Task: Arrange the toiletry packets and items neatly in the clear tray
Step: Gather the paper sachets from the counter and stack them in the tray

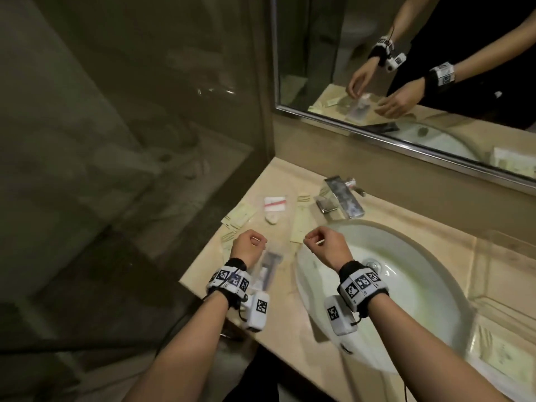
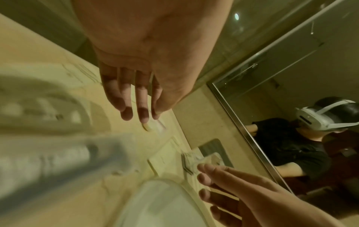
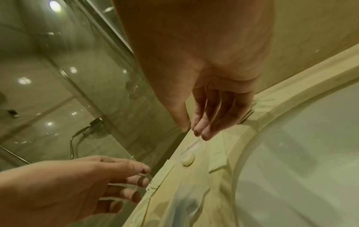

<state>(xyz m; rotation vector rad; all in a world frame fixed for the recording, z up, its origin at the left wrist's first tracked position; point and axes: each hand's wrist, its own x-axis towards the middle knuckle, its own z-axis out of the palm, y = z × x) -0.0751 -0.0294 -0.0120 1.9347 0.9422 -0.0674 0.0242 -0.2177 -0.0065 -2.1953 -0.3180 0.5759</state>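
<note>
My left hand [image 1: 258, 242] hovers over the beige counter [image 1: 278, 309], with thumb and forefinger pinching the top of a clear toothbrush packet [image 1: 268, 265]. The packet hangs blurred under the wrist. My right hand [image 1: 311, 237] is beside it at the basin's near-left rim, fingers loosely curled and holding nothing. Further back lie a red-and-white sachet [image 1: 275, 203] in clear film, a small white round item [image 1: 272, 219] and cream packets [image 1: 239, 216]. A clear-walled tray [image 1: 507, 309] with cream packets seems to stand right of the basin. In the right wrist view the left hand [image 3: 141, 175] pinches clear film.
A white oval basin [image 1: 377, 227] fills the counter's middle, with a chrome faucet [image 1: 343, 198] behind it. A mirror [image 1: 406, 82] runs along the back wall. A glass shower partition [image 1: 145, 140] stands at the left. The counter's front edge drops off below my left wrist.
</note>
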